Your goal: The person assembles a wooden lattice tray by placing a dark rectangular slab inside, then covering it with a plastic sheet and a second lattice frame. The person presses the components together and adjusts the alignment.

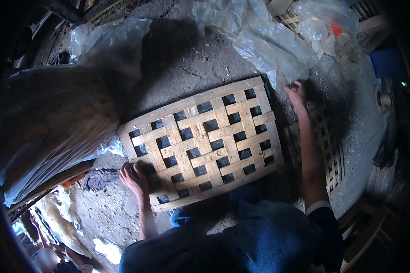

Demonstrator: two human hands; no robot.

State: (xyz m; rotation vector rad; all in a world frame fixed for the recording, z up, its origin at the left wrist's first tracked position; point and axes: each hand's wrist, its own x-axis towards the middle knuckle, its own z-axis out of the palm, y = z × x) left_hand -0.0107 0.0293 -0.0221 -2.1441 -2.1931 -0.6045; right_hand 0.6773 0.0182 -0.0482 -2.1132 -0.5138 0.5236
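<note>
A woven lattice panel (205,143) of flat bamboo strips lies flat on the grey concrete floor (187,63), right in front of the person's knees, its long edges running slightly uphill from left to right. The left hand (133,178) rests on the panel's near-left corner with the fingers curled over the edge strip — pressing or gripping it, which looks like a way to keep the loose weave from sliding. The right hand (297,93) reaches out to the far-right corner, fingers bent down at the panel's rim; whether they actually clasp a strip cannot be told from here. Holding opposite corners would keep the piece square and steady. Just right of the panel, partly under the right forearm, lies a second, finer lattice piece (330,150). Crumpled clear plastic sheeting (259,41) lies beyond, and a plastic-covered bundle (50,123) sits to the left — well apart from the hands.
</note>
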